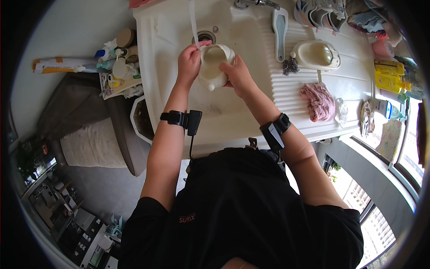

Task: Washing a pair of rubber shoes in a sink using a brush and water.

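Over the white laundry sink (pixel 215 126), my left hand (pixel 188 62) and my right hand (pixel 238 74) hold a cream-white, hollow vessel (pixel 215 69) between them. It has a small round knob at its near end, and its open side faces up. My left fingers grip the far left rim; my right thumb reaches over the right rim into the hollow. A stream of water (pixel 192 23) comes down beside my left hand at the vessel's far left edge. Beyond the vessel lies the metal drain (pixel 205 36), partly covered by my left fingers.
Right of the basin, a ribbed washboard (pixel 284 90) bears a white-and-blue brush (pixel 280 35), a dark wire scourer (pixel 290 66) and a pink cloth (pixel 318 101). A similar cream vessel (pixel 317 55) stands behind them. Bottles crowd a shelf (pixel 122 86) at left. A faucet (pixel 258 3) is at the back.
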The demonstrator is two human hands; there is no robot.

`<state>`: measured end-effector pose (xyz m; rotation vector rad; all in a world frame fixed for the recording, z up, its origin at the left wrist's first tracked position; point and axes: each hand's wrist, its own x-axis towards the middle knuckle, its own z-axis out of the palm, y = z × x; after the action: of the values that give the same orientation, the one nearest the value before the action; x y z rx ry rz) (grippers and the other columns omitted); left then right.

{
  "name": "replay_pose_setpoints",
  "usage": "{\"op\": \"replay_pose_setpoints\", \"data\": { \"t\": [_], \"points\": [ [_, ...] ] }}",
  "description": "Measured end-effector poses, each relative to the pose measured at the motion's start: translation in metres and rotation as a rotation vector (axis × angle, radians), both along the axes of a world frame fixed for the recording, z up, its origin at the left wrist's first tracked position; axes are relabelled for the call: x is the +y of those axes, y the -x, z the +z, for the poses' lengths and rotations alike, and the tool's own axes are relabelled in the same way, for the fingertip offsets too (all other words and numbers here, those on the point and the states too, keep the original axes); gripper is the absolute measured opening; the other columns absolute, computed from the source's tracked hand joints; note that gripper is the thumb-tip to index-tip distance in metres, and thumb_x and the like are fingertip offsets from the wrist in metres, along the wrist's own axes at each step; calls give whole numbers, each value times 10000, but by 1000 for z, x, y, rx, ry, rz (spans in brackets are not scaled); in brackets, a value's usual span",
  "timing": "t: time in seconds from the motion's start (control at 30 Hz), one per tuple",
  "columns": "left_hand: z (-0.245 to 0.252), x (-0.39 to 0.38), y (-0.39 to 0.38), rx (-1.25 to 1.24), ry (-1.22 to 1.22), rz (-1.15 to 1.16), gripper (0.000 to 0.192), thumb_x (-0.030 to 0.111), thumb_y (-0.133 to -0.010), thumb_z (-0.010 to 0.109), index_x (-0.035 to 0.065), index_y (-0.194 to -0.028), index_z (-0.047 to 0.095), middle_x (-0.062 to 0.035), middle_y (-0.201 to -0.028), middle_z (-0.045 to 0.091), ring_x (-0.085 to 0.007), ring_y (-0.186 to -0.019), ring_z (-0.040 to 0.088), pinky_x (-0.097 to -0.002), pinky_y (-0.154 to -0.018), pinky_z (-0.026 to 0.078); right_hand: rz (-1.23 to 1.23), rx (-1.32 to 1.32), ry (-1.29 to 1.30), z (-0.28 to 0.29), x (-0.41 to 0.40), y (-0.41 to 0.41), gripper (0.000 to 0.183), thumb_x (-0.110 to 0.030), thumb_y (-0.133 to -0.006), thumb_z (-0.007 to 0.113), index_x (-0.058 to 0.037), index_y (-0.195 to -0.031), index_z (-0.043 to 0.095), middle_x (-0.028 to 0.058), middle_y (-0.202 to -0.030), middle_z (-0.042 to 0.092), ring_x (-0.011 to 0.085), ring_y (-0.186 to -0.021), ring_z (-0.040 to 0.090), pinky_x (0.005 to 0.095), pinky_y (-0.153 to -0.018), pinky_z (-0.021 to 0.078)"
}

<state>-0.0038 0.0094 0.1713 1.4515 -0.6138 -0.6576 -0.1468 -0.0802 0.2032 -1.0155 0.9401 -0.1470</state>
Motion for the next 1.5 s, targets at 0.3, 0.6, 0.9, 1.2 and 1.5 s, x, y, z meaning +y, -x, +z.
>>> {"op": "replay_pose_setpoints", "data": {
  "t": [0.3, 0.6, 0.9, 1.2, 1.5],
  "points": [
    [6, 1, 1, 28, -80, -36, 290, 41, -943, 432, -58, -1130, 629, -141, -1179, 659, -189, -1074, 617, -286, -955, 461, -1, 2, -12, -2, -1, 0, 599, -149, -772, 655, 25, -1269, 369, 214, -1140, 551, 310, -913, 665, 396, -576, 621],
    [6, 2, 2, 33, -101, -51, 296, 37, -936, 426, -49, -1124, 638, -143, -1171, 663, -184, -1084, 618, -285, -959, 459, -7, 14, -14, -6, 1, 0, 604, -142, -767, 658, 27, -1271, 370, 212, -1129, 557, 312, -900, 668, 398, -571, 620],
    [-5, 4, -5, -216, -129, -53, 256, 64, -917, 486, -19, -1068, 674, -107, -1007, 714, -151, -900, 665, -269, -828, 507, -20, -12, -7, -4, 4, 0, 603, -131, -773, 660, 43, -1267, 361, 219, -1150, 548, 320, -921, 668, 408, -593, 630],
    [16, 2, 4, -170, -214, -6, 343, 12, -843, 444, 1, -1080, 691, -89, -1021, 716, -133, -914, 651, -267, -843, 493, 10, 26, 102, 15, 4, 3, 636, -126, -765, 657, 84, -1268, 329, 248, -1118, 570, 338, -896, 680, 386, -569, 632],
    [23, 2, 6, -213, -255, -52, 353, -3, -823, 475, 12, -1103, 689, -66, -987, 712, -70, -740, 572, -219, -732, 470, 36, 58, 229, 23, 4, 6, 729, -161, -754, 660, 125, -1302, 274, 285, -1071, 601, 345, -830, 694, 367, -502, 612]
  ]
}}
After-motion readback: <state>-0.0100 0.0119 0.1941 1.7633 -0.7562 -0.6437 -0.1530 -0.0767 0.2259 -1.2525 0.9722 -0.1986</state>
